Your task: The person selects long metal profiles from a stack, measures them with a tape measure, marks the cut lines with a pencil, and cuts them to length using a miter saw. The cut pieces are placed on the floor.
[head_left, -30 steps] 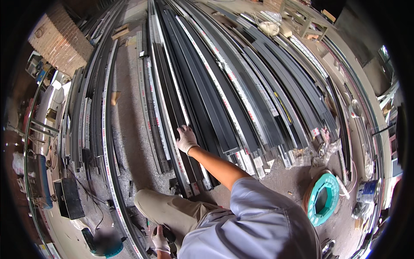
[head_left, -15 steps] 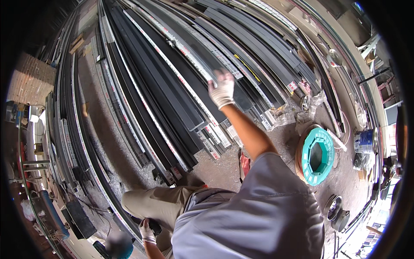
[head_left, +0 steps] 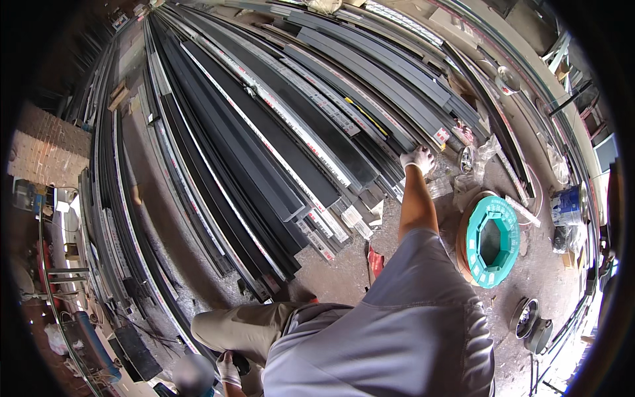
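Note:
Long dark grey metal profiles (head_left: 271, 185) lie side by side, some with white printed film along their edges. At the near end of one profile (head_left: 397, 135), right of the middle, is my right hand (head_left: 418, 159) in a white glove, its fingers curled over the end. Low at the left, beside my bent knee (head_left: 245, 324), my left hand (head_left: 229, 368), also gloved, is closed against a dark object (head_left: 241, 364). What that object is, I cannot make out.
A turquoise ring-shaped reel (head_left: 471, 248) stands on the floor at the right. Beyond it are a blue-and-white bucket (head_left: 567, 206) and metal rims (head_left: 525, 316). Clear plastic wrap (head_left: 468, 180) lies near the profile ends. Another stack of profiles (head_left: 119, 198) runs along the left.
My right hand has moved right and nearer, off the broad profile in the middle to the ends of the profiles farther right. My left hand stays low by the knee.

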